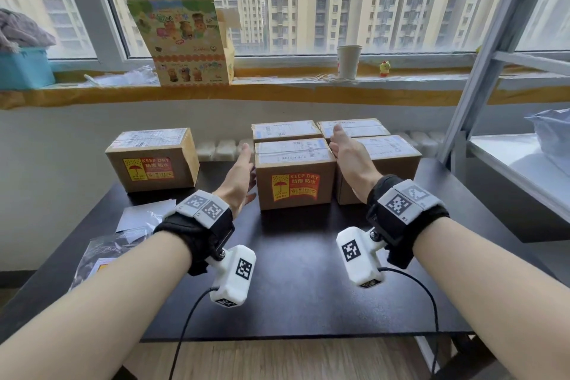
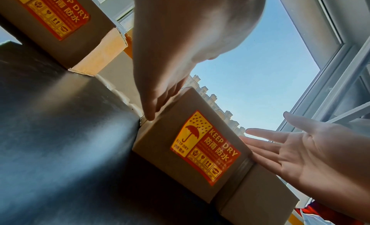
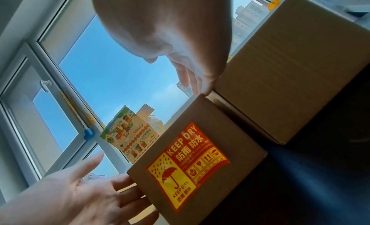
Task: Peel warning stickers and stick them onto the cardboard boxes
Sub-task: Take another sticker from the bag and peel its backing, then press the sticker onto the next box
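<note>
Both our hands are spread flat on either side of the stickered middle box, nothing gripped.

From the head view, going left to right: a lone box [image 1: 153, 159] with a KEEP DRY sticker [image 1: 147, 168], then our left hand [image 1: 240, 177] with straight fingers at the left side of the front box [image 1: 294, 173], whose own sticker [image 1: 294, 187] faces us, then our right hand [image 1: 350, 160] reaching between it and the plain box [image 1: 381, 168] beside it. The left wrist view shows our fingertips [image 2: 149, 116] touching the box's lower corner at the table [image 2: 60, 133]. The right wrist view shows the right neighbour's front bare, with no sticker on it, and the cartoon carton [image 3: 130, 136] at the window.
</note>
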`<state>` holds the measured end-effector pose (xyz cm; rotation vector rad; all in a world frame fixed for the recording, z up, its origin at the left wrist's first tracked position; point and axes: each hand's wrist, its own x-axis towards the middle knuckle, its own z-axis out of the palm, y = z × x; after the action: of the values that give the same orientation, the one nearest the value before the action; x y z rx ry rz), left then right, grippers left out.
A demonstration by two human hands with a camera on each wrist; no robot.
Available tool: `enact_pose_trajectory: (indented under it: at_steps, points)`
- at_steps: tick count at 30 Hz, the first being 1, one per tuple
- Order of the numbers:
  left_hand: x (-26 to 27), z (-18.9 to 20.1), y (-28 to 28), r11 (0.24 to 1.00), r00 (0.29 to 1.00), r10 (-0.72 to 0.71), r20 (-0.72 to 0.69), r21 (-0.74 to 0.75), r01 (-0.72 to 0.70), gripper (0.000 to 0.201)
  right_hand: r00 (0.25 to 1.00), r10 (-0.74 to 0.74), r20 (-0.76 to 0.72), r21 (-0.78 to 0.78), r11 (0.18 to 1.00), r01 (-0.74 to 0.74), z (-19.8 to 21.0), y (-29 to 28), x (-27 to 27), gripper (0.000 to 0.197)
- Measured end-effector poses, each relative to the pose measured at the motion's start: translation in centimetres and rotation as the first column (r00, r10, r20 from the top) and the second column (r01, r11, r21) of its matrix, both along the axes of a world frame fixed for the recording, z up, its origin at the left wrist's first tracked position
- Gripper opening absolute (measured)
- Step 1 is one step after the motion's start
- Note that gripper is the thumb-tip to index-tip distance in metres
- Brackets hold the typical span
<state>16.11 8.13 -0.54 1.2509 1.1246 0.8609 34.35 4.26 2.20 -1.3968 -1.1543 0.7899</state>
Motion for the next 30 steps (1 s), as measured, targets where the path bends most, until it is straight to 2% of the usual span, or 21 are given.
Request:
enact_pose_trajectory:
  at_steps: [3, 9, 11, 14, 16, 18, 24, 28, 30]
  points:
    - [0.2, -0.2, 0.0, 1.000, 1.000, 0.007, 0.017, -0.007, -0.007, 0.078, 0.999, -0.004, 0.032, -0.017, 1.000, 0.005, 0.3, -0.4, -0.3, 0.061]
    - [-0.6, -0.1, -0.7, 0.998, 0.998, 0.056, 0.042, 0.034, -0.057, 0.066, 1.000, 0.007, -0.017, -0.012, 1.000, -0.007, 0.0, -0.8, -0.9, 0.070]
    - [-1.1, 0.1, -1.1, 0.993, 0.994, 0.097, 0.047, 0.060, -0.100, 0.061, 1.000, 0.002, -0.006, -0.004, 1.000, -0.002, 0.1, -1.1, -1.0, 0.068]
    - [-2.2, 0.5, -1.9, 0.988, 0.990, 0.131, 0.047, 0.072, -0.135, 0.065, 1.000, -0.009, 0.018, -0.001, 1.000, 0.009, 0.4, -2.0, -1.4, 0.075]
    - [-2.9, 0.9, -2.5, 0.987, 0.989, 0.143, 0.028, 0.074, -0.144, 0.067, 1.000, -0.001, 0.013, 0.008, 1.000, 0.001, 1.0, -2.9, -1.9, 0.066]
    - [-3.6, 1.4, -3.5, 0.985, 0.989, 0.144, 0.018, 0.090, -0.145, 0.065, 1.000, 0.009, -0.007, 0.021, 1.000, -0.009, 1.8, -4.2, -2.5, 0.042]
    - [-5.6, 2.5, -7.3, 0.989, 0.991, 0.130, 0.040, 0.064, -0.132, 0.067, 0.991, 0.014, -0.136, 0.027, 1.000, -0.010, 1.3, -7.0, -3.6, 0.059]
    - [-6.8, 2.7, -9.8, 0.990, 0.990, 0.131, 0.044, 0.054, -0.134, 0.066, 0.957, 0.063, -0.282, -0.021, 0.997, -0.072, 0.9, -9.6, -4.8, 0.026]
    - [-7.4, 2.6, -10.5, 0.988, 0.989, 0.141, 0.032, 0.065, -0.143, 0.065, 0.938, 0.044, -0.345, -0.023, 0.998, -0.056, 0.3, -10.1, -5.1, 0.021]
